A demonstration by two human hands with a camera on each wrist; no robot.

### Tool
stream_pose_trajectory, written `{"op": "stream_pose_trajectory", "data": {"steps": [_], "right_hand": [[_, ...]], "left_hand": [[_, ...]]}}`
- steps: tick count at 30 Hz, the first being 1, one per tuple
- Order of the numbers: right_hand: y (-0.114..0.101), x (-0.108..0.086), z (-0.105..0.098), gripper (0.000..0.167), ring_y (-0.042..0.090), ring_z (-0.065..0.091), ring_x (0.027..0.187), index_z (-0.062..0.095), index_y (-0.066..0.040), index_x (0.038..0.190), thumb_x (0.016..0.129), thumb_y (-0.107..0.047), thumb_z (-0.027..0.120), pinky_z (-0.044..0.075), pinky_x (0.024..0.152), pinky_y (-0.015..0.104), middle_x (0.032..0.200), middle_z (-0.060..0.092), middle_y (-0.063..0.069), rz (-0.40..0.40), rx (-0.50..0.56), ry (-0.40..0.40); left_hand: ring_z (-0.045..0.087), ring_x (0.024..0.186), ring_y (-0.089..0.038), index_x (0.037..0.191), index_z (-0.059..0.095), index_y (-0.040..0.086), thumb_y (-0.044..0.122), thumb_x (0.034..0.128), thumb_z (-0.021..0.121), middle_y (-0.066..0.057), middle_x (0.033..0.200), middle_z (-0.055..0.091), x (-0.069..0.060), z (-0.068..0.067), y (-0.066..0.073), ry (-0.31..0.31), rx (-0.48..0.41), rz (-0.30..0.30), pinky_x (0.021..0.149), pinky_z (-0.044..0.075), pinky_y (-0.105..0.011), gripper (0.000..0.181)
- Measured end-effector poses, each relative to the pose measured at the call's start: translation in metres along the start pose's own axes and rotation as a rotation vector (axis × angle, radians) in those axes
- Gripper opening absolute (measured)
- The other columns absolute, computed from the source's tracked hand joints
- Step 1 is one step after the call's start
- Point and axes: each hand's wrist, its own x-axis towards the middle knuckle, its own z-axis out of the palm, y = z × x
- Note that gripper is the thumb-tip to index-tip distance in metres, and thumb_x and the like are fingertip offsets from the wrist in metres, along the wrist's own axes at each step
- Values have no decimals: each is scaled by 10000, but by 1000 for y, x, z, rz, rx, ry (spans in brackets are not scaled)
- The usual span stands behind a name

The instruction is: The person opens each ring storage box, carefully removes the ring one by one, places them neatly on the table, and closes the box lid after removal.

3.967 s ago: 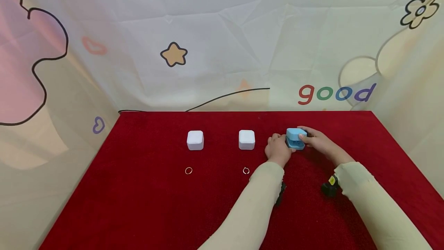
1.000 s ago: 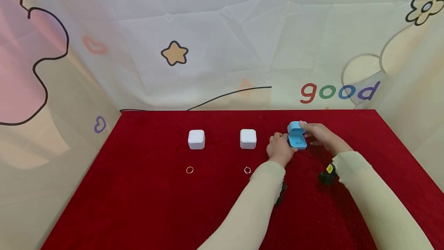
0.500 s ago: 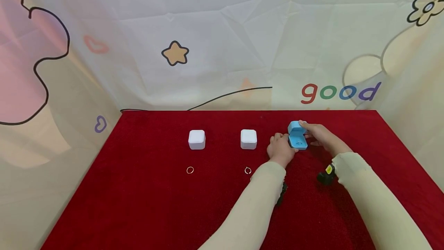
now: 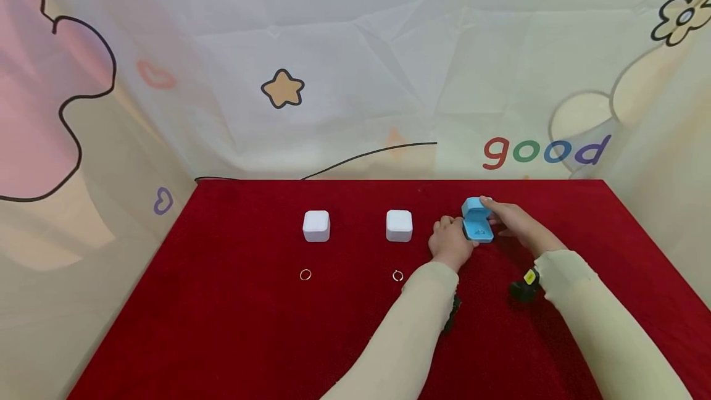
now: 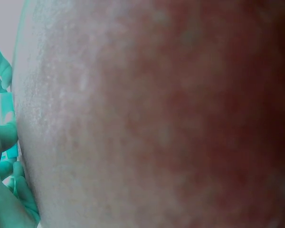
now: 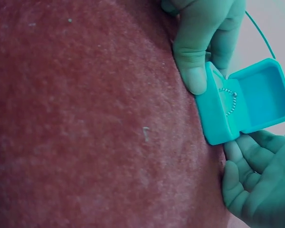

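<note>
A light blue ring box (image 4: 474, 208) stands with its lid raised toward the back of the red cloth. In its slot sits a beaded ring (image 6: 234, 100), seen best in the right wrist view. My left hand (image 4: 449, 241) grips the box's base from the left, thumb on the front. On the lid's upper right edge rests the thumb of my right hand (image 4: 521, 227), its fingers bent beside the box. The left wrist view is mostly blurred cloth, with part of the box (image 5: 6, 105) at the left edge.
Two closed white ring boxes, one farther left (image 4: 316, 227) and one nearer (image 4: 399, 227), stand in line. A thin ring (image 4: 305, 275) lies in front of the first, and an open-banded ring (image 4: 397, 275) before the second. A printed curtain (image 4: 355, 79) hangs behind.
Four seconds ago the blue box's lid was only partly lifted; it has since swung up and back under my right hand, exposing the ring. Over the last second both hands have stayed nearly still.
</note>
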Motion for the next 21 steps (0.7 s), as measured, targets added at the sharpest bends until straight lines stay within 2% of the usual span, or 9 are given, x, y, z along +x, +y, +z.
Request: {"op": "stream_pose_trajectory", "data": {"steps": [6, 12, 18, 21], "right_hand": [[0, -2, -4, 868, 497, 430, 1384, 247, 73, 1575, 1046, -613, 298, 440, 1127, 578, 1553, 365, 360, 3, 11, 10], [4, -7, -5, 839, 502, 458, 1387, 222, 111, 1569, 1075, -566, 250, 477, 1101, 525, 1549, 375, 374, -48, 37, 36], [9, -11, -6, 782, 521, 454, 1390, 219, 138, 1555, 1102, -499, 231, 466, 1124, 555, 1536, 382, 387, -98, 35, 47], [13, -11, -5, 752, 511, 472, 1378, 242, 138, 1548, 1109, -472, 240, 534, 1060, 460, 1522, 404, 385, -105, 37, 72]], "left_hand": [[525, 1147, -78, 1378, 627, 249, 427, 911, 753, 71, 1308, 588, 2, 2, 1, 21, 6, 1, 879, 511, -225, 515], [527, 1153, -70, 1373, 628, 267, 436, 908, 753, 86, 1314, 587, 3, 3, 2, 25, 13, 1, 893, 514, -220, 510], [530, 1172, -77, 1372, 627, 261, 430, 914, 746, 84, 1336, 585, 0, 0, 1, 23, 12, -9, 905, 515, -221, 503], [532, 1169, -81, 1369, 629, 255, 425, 912, 750, 78, 1333, 587, -3, -1, 1, 19, 9, -9, 907, 516, -225, 502]]}}
